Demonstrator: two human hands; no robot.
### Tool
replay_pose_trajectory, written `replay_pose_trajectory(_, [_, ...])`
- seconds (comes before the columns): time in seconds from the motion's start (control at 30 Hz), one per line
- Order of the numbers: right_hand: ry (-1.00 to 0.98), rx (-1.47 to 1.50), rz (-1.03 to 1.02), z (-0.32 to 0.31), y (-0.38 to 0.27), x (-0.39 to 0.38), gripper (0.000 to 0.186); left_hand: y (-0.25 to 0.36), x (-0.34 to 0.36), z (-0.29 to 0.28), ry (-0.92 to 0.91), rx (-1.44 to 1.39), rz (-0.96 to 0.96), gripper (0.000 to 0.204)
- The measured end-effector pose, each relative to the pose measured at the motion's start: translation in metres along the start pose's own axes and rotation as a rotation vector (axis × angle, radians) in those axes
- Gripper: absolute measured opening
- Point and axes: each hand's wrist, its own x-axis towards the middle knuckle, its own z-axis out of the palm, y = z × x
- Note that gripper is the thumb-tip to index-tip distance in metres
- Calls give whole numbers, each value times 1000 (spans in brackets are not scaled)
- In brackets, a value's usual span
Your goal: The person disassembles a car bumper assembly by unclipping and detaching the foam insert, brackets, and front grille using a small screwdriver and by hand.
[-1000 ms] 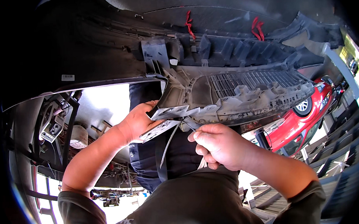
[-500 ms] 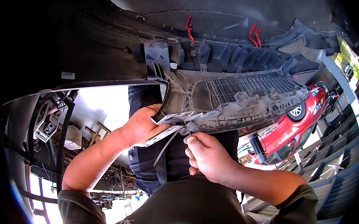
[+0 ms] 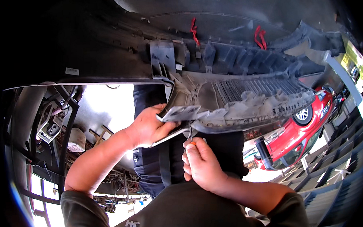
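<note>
A dark car bumper [image 3: 112, 72] is turned with its inner side toward me, its grey slatted grille [image 3: 248, 89] on the right half. My left hand [image 3: 152, 124] is closed round the bumper's edge, beside a pale flat bracket [image 3: 180, 112] that hides some fingertips. Just right of it and lower, my right hand [image 3: 201, 163] is closed on a thin-shafted tool [image 3: 193, 142] with a bit of orange at its grip. The metal shaft points up to the underside of the grille's lower edge. Its tip cannot be made out there.
Two red ties [image 3: 194, 32] hang on the bumper's upper part. A red car [image 3: 288, 139] stands at the right, next to a blue-grey post [image 3: 346, 83]. Through the opening at the left show a white machine [image 3: 51, 127] and a pale bucket [image 3: 76, 140].
My right hand has turned more upright and shifted slightly down, and orange now shows at its grip. The long grey strip below the bracket is out of sight. The lower pale strip has tilted edge-on.
</note>
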Motion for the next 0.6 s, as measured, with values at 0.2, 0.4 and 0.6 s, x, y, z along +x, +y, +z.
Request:
replay_pose_trajectory(0.2, [-119, 37, -14, -13, 3, 9, 20, -26, -9, 11, -21, 36, 129, 33])
replay_pose_trajectory(0.4, [-246, 207, 333, -36, -45, 7, 28, -19, 0, 1, -195, 19, -137, 44])
replay_pose_trajectory(0.6, [-542, -31, 264, -87, -103, -39, 31, -19, 2, 5, -127, 88, 8, 43])
